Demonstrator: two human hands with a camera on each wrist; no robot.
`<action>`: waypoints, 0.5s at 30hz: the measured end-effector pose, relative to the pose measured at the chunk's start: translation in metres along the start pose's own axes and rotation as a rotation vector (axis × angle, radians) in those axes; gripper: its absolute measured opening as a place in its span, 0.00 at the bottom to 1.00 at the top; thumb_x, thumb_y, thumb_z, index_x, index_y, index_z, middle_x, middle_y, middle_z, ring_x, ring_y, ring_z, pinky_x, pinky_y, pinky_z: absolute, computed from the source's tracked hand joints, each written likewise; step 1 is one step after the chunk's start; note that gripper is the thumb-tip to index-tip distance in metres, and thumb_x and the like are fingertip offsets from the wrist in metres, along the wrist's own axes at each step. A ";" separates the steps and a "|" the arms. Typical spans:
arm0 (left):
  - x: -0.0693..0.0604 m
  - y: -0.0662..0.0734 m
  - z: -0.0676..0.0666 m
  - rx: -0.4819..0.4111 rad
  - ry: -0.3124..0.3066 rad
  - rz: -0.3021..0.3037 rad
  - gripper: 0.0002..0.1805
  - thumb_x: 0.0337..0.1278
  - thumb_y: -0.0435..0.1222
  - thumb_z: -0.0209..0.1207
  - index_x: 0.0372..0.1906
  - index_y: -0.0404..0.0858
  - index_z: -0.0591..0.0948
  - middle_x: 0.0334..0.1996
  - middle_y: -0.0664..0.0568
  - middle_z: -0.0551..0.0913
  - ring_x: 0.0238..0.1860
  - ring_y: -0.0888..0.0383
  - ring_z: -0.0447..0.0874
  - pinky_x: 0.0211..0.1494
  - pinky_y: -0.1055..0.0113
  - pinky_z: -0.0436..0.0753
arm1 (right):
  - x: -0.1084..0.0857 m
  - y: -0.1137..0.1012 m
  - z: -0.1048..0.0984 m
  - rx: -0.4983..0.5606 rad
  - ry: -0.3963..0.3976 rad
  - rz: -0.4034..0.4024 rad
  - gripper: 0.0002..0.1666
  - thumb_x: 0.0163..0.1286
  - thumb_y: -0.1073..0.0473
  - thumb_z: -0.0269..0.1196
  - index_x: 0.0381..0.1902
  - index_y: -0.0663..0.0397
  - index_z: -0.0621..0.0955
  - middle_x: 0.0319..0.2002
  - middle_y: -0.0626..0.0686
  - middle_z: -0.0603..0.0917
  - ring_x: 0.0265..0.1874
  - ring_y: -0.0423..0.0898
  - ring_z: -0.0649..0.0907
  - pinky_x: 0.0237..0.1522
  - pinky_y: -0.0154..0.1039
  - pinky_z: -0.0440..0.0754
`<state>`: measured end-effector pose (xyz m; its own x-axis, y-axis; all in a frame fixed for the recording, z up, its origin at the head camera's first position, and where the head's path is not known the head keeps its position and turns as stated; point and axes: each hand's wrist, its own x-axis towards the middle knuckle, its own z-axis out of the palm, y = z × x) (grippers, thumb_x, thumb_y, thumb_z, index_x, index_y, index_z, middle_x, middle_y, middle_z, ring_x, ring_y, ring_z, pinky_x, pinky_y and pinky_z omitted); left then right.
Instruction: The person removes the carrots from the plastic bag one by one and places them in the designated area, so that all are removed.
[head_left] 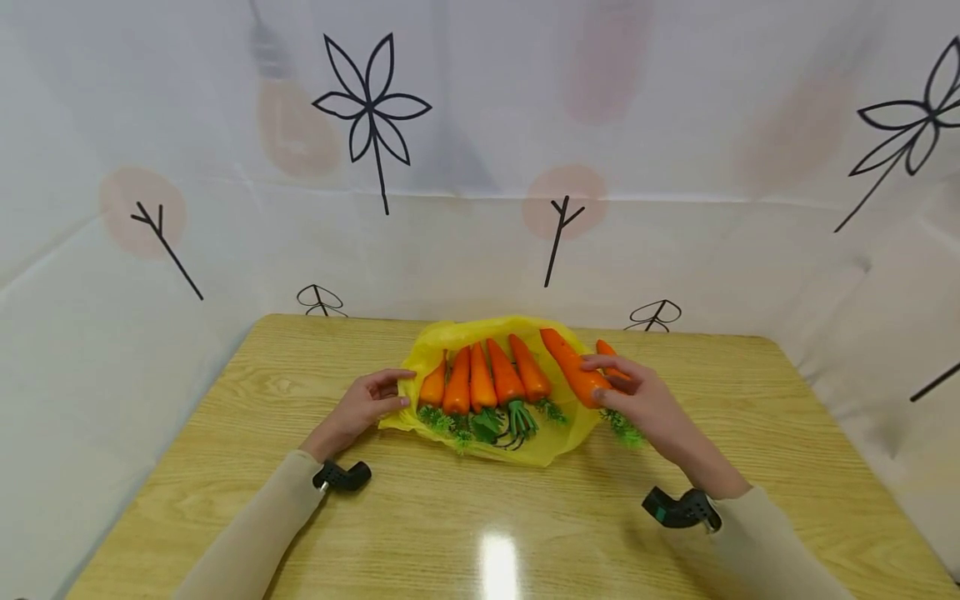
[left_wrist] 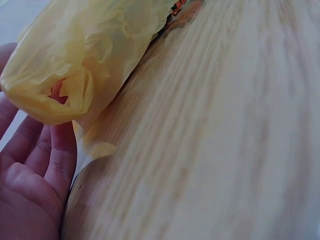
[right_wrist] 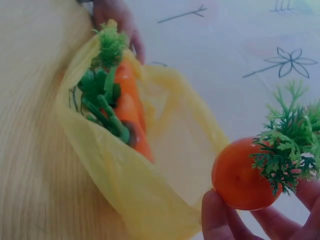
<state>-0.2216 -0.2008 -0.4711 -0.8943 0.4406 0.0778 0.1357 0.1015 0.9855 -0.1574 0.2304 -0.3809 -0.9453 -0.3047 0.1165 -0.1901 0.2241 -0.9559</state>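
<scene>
A yellow plastic bag [head_left: 450, 333] lies spread on the table with its mouth towards me. Several orange carrots [head_left: 504, 375] lie side by side in it, green tops facing me. At its left edge my left hand [head_left: 367, 404] holds the bag between thumb and fingers; in the left wrist view the fingertips are partly behind the yellow film. My right hand [head_left: 645, 404] pinches another carrot [head_left: 572, 367] near its thick end, above the bag's right side. In the right wrist view, leafy green [right_wrist: 292, 145] shows beside that thick end. A further carrot [head_left: 606, 348] is partly hidden behind my right hand.
The wooden table [head_left: 420, 533] runs back to a pale cloth wall [head_left: 465, 258] printed with plant drawings. Dark wrist-worn cameras sit at both sleeves. A bright reflection lies on the table's front part.
</scene>
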 end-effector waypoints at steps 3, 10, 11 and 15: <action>0.000 -0.001 -0.001 0.005 0.001 -0.004 0.25 0.65 0.31 0.63 0.66 0.31 0.74 0.52 0.41 0.78 0.43 0.58 0.79 0.45 0.69 0.79 | -0.004 -0.001 -0.004 0.008 -0.009 -0.002 0.21 0.74 0.65 0.60 0.61 0.66 0.75 0.73 0.67 0.60 0.57 0.41 0.77 0.47 0.37 0.82; 0.001 -0.003 -0.002 0.016 -0.003 0.019 0.25 0.65 0.31 0.63 0.65 0.30 0.74 0.51 0.45 0.79 0.42 0.59 0.79 0.44 0.69 0.79 | -0.014 0.000 -0.015 -0.020 -0.007 -0.011 0.20 0.74 0.62 0.61 0.60 0.63 0.76 0.68 0.57 0.70 0.54 0.39 0.79 0.46 0.37 0.82; 0.001 -0.003 -0.002 0.016 -0.003 0.020 0.25 0.65 0.31 0.63 0.65 0.30 0.74 0.51 0.45 0.79 0.42 0.59 0.79 0.43 0.69 0.79 | -0.015 0.000 -0.017 -0.021 -0.010 -0.019 0.19 0.74 0.63 0.61 0.60 0.63 0.76 0.67 0.54 0.71 0.54 0.39 0.79 0.47 0.37 0.82; 0.000 -0.002 -0.001 0.004 0.000 0.004 0.24 0.65 0.31 0.63 0.65 0.32 0.75 0.51 0.45 0.79 0.41 0.58 0.79 0.42 0.69 0.80 | -0.020 0.002 -0.023 -0.014 -0.022 -0.068 0.18 0.74 0.66 0.59 0.60 0.63 0.76 0.64 0.44 0.74 0.55 0.39 0.79 0.46 0.35 0.82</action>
<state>-0.2228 -0.2020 -0.4723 -0.8936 0.4414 0.0815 0.1409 0.1036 0.9846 -0.1448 0.2586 -0.3787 -0.9240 -0.3398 0.1754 -0.2579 0.2149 -0.9420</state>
